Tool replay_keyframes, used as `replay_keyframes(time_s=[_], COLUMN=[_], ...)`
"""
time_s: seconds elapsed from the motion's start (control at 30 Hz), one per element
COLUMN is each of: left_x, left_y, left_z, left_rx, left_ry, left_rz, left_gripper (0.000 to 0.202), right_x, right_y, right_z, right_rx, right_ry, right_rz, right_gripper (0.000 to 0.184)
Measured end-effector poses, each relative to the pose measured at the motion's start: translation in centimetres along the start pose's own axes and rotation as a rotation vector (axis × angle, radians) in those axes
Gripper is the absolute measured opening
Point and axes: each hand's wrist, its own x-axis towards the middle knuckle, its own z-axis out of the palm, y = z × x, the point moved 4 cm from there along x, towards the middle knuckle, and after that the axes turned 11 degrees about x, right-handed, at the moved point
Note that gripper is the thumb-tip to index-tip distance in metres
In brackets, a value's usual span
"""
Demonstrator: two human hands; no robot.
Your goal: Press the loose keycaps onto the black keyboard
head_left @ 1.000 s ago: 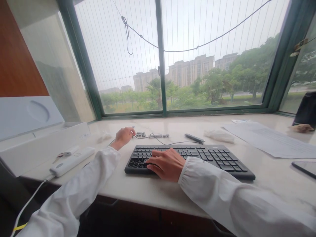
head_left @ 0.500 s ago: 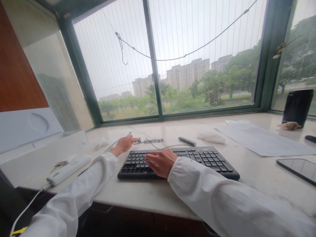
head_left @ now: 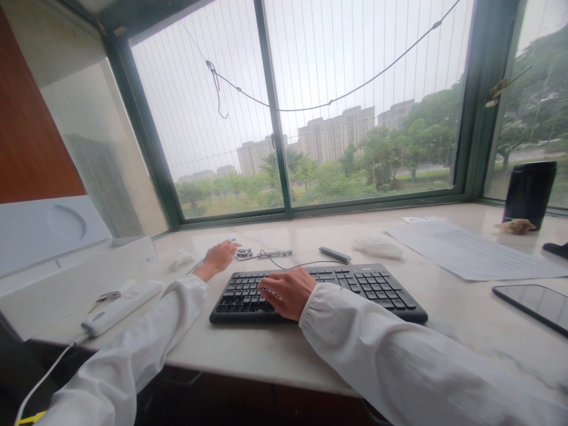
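The right hand (head_left: pixel 288 292) lies half open on the black keyboard (head_left: pixel 373 287). Loose keys (head_left: pixel 244 252) lie beside the left hand (head_left: pixel 219 258); I can't tell if it holds one.

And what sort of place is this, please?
Probably an indoor workspace, though office or home I cannot tell: a keyboard and a printed sheet lie in front of a large window.
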Motion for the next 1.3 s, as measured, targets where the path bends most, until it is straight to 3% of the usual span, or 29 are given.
replay_keyframes(time_s=[0.17, 0.43, 0.73, 0.87, 1.03, 1.17, 1.3], left_x=[2.4, 6.9, 8.0, 7.3, 4.6, 0.9, -2.6], left_y=[0.0, 2.1, 3.1, 2.9, 2.0, 1.8, 2.4], left_z=[-0.7, -0.4, -0.1, -1.4, -5.2, -7.6, -8.3], left_rx=[0.018, 0.087, 0.06, -0.031, -0.175, -0.383, -0.657], left_ry=[-0.02, -0.074, -0.063, 0.038, 0.191, 0.226, 0.272], left_rz=[0.062, 0.282, 0.34, 0.304, 0.311, 0.45, 0.545], left_gripper=[0.041, 0.025, 0.016, 0.023, 0.029, 0.029, 0.03], right_x=[0.1, 0.0, 0.0, -0.1, 0.0, 0.0, 0.0], right_y=[0.4, 0.4, 0.5, 0.6, 0.7, 0.5, 0.3], right_z=[0.5, 0.3, 0.0, 0.0, 0.1, -0.2, -0.1], right_rx=[-0.006, -0.022, -0.005, -0.009, -0.01, -0.007, -0.023], right_ry=[0.022, 0.029, -0.008, 0.001, 0.004, -0.019, -0.002], right_rz=[0.009, -0.019, 0.004, 0.008, 0.023, 0.033, 0.033], right_gripper=[0.029, 0.03, 0.03, 0.03, 0.03, 0.03, 0.03])
